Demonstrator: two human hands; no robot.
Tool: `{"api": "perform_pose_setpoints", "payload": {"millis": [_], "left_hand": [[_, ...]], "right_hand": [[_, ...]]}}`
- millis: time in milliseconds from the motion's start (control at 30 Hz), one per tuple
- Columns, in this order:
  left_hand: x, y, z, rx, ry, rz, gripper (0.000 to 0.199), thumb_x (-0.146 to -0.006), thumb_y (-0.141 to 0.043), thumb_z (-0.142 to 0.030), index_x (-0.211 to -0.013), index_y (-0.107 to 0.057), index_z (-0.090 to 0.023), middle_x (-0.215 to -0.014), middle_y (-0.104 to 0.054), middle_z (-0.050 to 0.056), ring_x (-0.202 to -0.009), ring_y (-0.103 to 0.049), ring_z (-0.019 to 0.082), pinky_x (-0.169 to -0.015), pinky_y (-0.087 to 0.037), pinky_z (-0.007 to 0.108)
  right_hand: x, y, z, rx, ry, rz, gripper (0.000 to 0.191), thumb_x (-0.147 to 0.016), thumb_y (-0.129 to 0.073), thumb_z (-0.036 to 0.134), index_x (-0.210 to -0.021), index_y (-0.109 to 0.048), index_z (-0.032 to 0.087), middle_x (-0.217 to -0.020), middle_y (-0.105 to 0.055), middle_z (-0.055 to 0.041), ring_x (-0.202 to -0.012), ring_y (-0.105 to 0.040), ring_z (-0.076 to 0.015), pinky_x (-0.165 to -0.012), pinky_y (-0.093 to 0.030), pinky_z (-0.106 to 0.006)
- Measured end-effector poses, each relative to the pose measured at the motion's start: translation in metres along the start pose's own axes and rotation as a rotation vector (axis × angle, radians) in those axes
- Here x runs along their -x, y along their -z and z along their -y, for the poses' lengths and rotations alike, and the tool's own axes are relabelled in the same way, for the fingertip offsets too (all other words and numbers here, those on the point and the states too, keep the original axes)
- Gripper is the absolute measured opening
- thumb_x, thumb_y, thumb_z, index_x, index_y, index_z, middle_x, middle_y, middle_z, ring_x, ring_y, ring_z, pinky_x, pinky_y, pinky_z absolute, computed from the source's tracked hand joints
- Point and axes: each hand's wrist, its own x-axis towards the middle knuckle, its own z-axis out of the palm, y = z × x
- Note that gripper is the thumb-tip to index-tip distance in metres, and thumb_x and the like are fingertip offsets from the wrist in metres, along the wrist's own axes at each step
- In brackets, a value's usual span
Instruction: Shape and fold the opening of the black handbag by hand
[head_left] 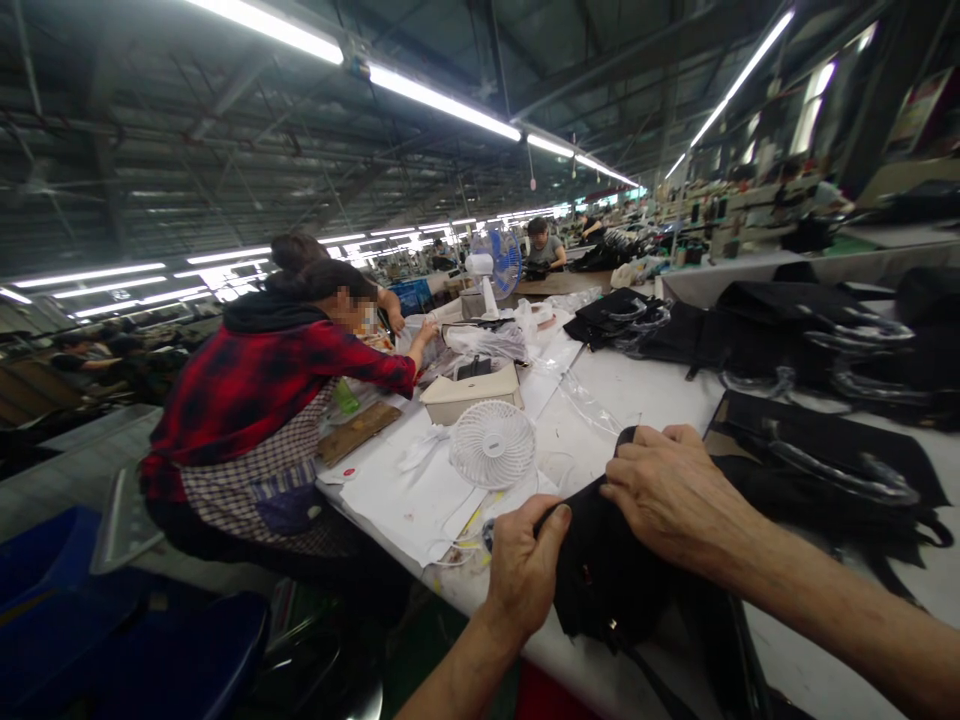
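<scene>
A black fabric bag [611,570] is held at the near edge of the white counter [630,400], its upper edge pinched between thumb and fingers by the left grip [525,560] and pressed under the curled fingers of the right grip [675,495]. Just beyond it, a small white fan [492,444] is set on white paper sheets [405,500]. More black bags [817,345] with clear-wrapped handles are laid out to the right, and the counter is leaned over at the left by a co-worker in a red plaid shirt [262,390].
</scene>
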Motion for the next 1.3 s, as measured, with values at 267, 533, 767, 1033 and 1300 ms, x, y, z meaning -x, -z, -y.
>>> {"api": "perform_pose_setpoints", "payload": {"millis": [267,533,767,1033,1300], "left_hand": [[0.001,0.002,-0.002,0.001,0.013,0.017,0.03,-0.095,-0.051,-0.037,-0.083,-0.069,-0.016,-0.065,-0.055,-0.001,-0.064,-0.049,0.013,-0.062,-0.035,0.023],[0.003,0.001,0.0,0.012,0.003,0.03,0.028,-0.095,-0.051,-0.036,-0.082,-0.068,-0.017,-0.066,-0.056,0.0,-0.066,-0.05,0.013,-0.063,-0.035,0.023],[-0.001,0.003,-0.001,0.101,0.075,0.042,0.029,-0.093,-0.053,-0.039,-0.082,-0.067,-0.015,-0.068,-0.056,0.0,-0.067,-0.049,0.013,-0.063,-0.036,0.022],[-0.009,0.001,0.011,0.237,0.193,0.048,0.032,-0.091,-0.057,-0.046,-0.087,-0.065,-0.015,-0.071,-0.053,0.0,-0.068,-0.046,0.013,-0.062,-0.037,0.021],[-0.008,0.001,0.01,0.259,0.2,0.029,0.031,-0.091,-0.058,-0.044,-0.085,-0.066,-0.014,-0.069,-0.053,0.0,-0.066,-0.046,0.012,-0.061,-0.038,0.02]], "right_hand": [[0.0,0.015,0.0,-0.011,-0.147,0.081,0.02,-0.09,-0.061,0.031,-0.075,-0.069,0.022,-0.077,-0.067,-0.0075,-0.077,-0.057,-0.0247,-0.081,-0.029,-0.038],[0.002,0.002,-0.02,-0.045,-0.095,0.035,0.033,-0.089,-0.058,0.022,-0.121,-0.062,0.028,-0.089,-0.069,-0.0067,-0.087,-0.062,-0.0255,-0.084,-0.031,-0.041],[-0.001,0.003,-0.019,-0.07,-0.088,0.051,0.029,-0.09,-0.056,0.022,-0.117,-0.067,0.029,-0.093,-0.07,-0.0081,-0.094,-0.063,-0.0254,-0.087,-0.029,-0.043],[-0.004,0.006,-0.017,-0.156,-0.172,0.052,0.021,-0.088,-0.061,0.022,-0.109,-0.063,0.019,-0.089,-0.069,-0.0068,-0.084,-0.062,-0.0231,-0.085,-0.029,-0.04],[-0.005,0.01,-0.02,-0.225,-0.15,0.112,0.012,-0.088,-0.06,0.021,-0.081,-0.07,0.024,-0.083,-0.068,-0.0034,-0.08,-0.058,-0.0211,-0.084,-0.027,-0.038]]}}
